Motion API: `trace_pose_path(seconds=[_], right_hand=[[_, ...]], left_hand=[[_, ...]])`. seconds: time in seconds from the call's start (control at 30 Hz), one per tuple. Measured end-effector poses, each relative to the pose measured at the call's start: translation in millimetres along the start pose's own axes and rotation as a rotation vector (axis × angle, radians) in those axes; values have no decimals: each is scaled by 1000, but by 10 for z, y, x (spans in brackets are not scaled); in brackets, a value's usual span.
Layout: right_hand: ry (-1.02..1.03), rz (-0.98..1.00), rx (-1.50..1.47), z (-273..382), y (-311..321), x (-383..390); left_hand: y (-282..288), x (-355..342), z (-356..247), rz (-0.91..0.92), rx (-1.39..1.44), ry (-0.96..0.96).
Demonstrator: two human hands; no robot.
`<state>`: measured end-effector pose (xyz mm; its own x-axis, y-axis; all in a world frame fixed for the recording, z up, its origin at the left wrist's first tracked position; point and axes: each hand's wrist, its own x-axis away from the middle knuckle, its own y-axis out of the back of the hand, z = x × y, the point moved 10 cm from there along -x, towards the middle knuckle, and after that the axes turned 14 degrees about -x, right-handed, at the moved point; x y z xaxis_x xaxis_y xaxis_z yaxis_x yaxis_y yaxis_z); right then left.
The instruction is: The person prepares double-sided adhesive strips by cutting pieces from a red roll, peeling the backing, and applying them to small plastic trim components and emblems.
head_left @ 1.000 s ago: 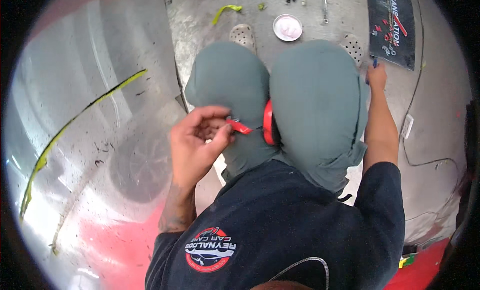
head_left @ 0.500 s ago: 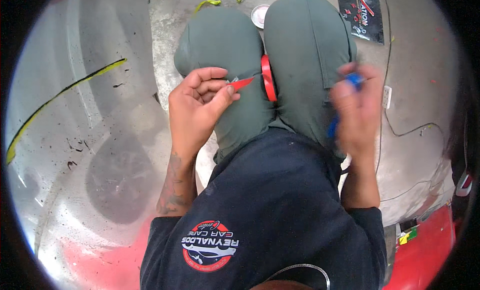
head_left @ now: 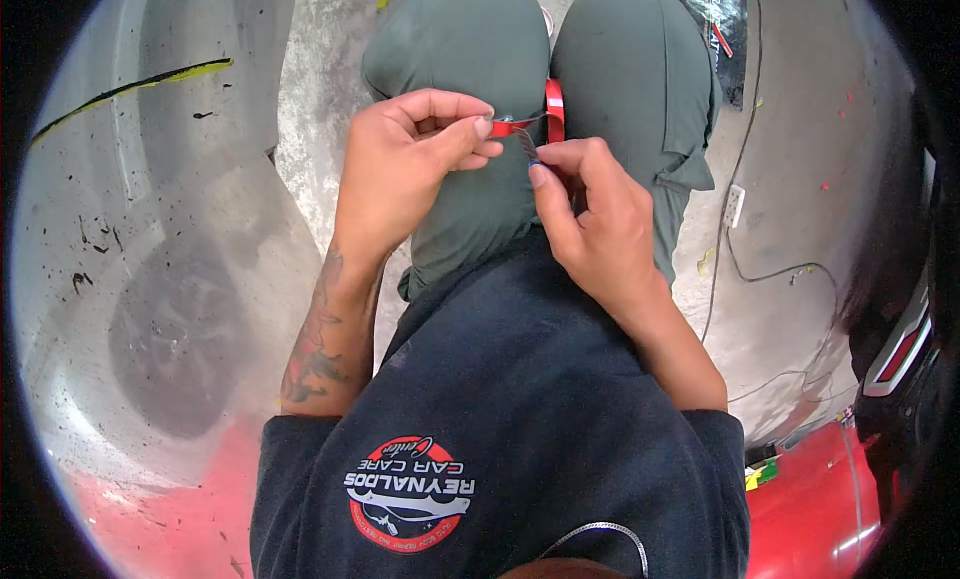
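Observation:
My left hand (head_left: 410, 169) pinches a short red strip of tape (head_left: 507, 128) over my left thigh (head_left: 460, 49). My right hand (head_left: 595, 219), just below and to its right, grips a tool whose segmented blade (head_left: 528, 144) sticks up beside the strip, with a bit of blue handle at my thumb; it looks like a snap-off knife. The blade tip is at the strip, though whether it touches I cannot tell. A red roll of tape (head_left: 555, 109) stands between my thighs, with a thin dark tail running toward the strip.
A dark printed mat (head_left: 730, 69) lies past my right knee, near a cord and a white power strip (head_left: 734, 206). A yellow-and-black strip (head_left: 140, 82) lies on the floor at left. Red surfaces (head_left: 810, 499) and a black object (head_left: 905, 349) are at the right.
My right hand has come in from the far right with the blue-handled tool to meet the red strip. My left hand has risen in the frame, still holding the strip.

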<state>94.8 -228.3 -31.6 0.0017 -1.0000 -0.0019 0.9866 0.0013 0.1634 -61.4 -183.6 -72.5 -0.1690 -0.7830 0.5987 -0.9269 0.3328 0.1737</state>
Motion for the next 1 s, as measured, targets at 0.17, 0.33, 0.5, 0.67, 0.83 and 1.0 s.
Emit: trace_pose_path(seconds=[0.17, 0.33, 0.5, 0.67, 0.83, 1.0], right_hand=[[17, 17, 86, 5, -32, -31], [28, 15, 147, 10, -43, -8], [109, -15, 172, 80, -18, 15], [154, 2, 239, 139, -41, 14], [175, 4, 240, 178, -73, 17], [185, 11, 249, 182, -77, 19]], left_hand=[[-21, -6, 13, 5, -5, -26], [-51, 16, 88, -7, 41, 12], [-86, 36, 121, -9, 78, 21], [-90, 44, 138, -17, 93, 15], [-117, 51, 153, -15, 112, 2], [-144, 41, 182, -6, 142, -5]])
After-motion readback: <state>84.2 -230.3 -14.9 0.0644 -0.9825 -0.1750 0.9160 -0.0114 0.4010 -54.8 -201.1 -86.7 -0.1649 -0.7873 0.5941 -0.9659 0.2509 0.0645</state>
